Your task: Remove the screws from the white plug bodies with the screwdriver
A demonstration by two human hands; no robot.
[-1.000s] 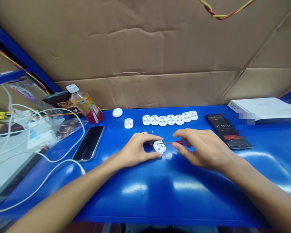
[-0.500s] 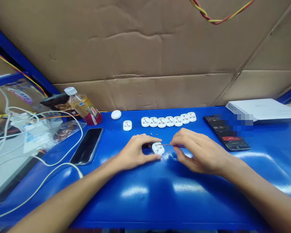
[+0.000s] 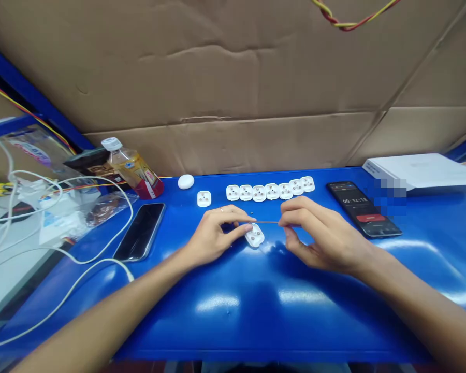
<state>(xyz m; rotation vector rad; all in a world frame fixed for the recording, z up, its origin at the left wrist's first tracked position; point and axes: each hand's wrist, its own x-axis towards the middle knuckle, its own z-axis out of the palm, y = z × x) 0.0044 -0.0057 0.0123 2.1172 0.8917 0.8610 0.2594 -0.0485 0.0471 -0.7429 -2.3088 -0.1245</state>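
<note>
A small white square plastic part (image 3: 255, 237), with metal screw points on its face, lies on the blue table in front of me. My left hand (image 3: 221, 231) is beside it, its thumb and index finger closed in a pinch at the tip of a thin screwdriver (image 3: 267, 222). Anything tiny between those fingertips is too small to make out. From the right, my right hand (image 3: 320, 233) grips the screwdriver, holding it nearly level above the part. Just behind lies a tiny screw (image 3: 251, 212).
Several similar white parts (image 3: 259, 193) form a row at the back, with a single one (image 3: 204, 198) left of them. A white round cover (image 3: 186, 181), bottle (image 3: 135, 171), dark phone (image 3: 140, 231) and white cables (image 3: 130, 207) lie left. A timer phone (image 3: 363, 210) and white box (image 3: 419, 171) stand right.
My left fingers have left the part's sides and closed at the screwdriver tip. The screwdriver has lifted off the part. Of two tiny screws behind, only one shows now.
</note>
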